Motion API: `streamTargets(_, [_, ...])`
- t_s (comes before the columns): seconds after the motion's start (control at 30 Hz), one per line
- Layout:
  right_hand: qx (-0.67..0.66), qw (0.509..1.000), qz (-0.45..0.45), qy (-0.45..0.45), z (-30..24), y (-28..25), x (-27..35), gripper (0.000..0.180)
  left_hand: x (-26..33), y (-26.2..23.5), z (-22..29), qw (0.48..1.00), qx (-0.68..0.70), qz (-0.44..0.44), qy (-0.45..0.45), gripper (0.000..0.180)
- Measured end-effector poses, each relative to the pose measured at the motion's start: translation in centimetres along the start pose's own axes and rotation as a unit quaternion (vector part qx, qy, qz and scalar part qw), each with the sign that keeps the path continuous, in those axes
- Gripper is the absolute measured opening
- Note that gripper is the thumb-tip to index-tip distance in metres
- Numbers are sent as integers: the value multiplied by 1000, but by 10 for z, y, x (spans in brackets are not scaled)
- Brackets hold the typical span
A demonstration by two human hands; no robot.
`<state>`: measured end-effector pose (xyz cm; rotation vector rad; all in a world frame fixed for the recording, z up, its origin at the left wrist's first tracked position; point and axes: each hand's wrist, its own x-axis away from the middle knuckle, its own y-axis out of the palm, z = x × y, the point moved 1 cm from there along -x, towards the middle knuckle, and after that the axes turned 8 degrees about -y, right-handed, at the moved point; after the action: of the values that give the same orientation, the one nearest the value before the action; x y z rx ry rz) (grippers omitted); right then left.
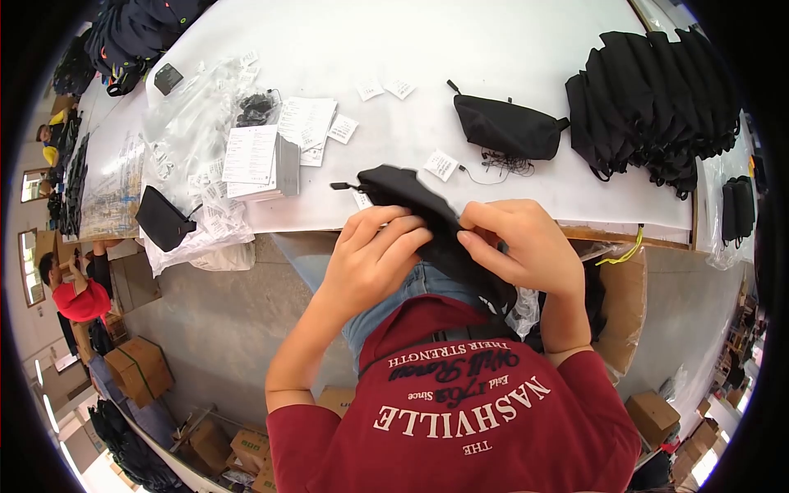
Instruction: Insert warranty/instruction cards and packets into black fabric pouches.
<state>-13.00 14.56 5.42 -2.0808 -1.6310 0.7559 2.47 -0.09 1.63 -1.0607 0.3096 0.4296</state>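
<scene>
Black fabric pouch (427,222) held over the near table edge (329,220), gripped by left hand (374,251) and right hand (518,246), fingers curled on it. White paper tags (441,164) scattered beyond; tag stack (255,160) left, beside clear plastic bags (189,123). Finished pouch (505,127) and black pile (657,99) right. Pouch's lower end hidden behind hands.

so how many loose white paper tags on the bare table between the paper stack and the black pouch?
4: two side by side near the top, one beside the paper stack, one by the pouch with a string. More may be hidden under the held pouch.
</scene>
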Motion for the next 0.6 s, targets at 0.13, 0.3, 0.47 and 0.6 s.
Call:
streamTargets(0.13, [-20, 1000, -12, -7, 1, 4, -1, 9, 2, -3, 1, 1000, -6, 13, 13, 28])
streamTargets(0.3, [-70, 995, -62, 34, 1, 3, -6, 11, 4, -4, 2, 999, 13, 35, 23, 27])
streamTargets(0.47, [-502, 860, -18, 88, 44, 3, 10, 77, 6, -15, -5, 996, 46, 58, -43, 30])
streamTargets(0.6, [-325, 942, 7, 89, 45, 26, 34, 77, 10, -11, -9, 978, 106, 107, -148, 29])
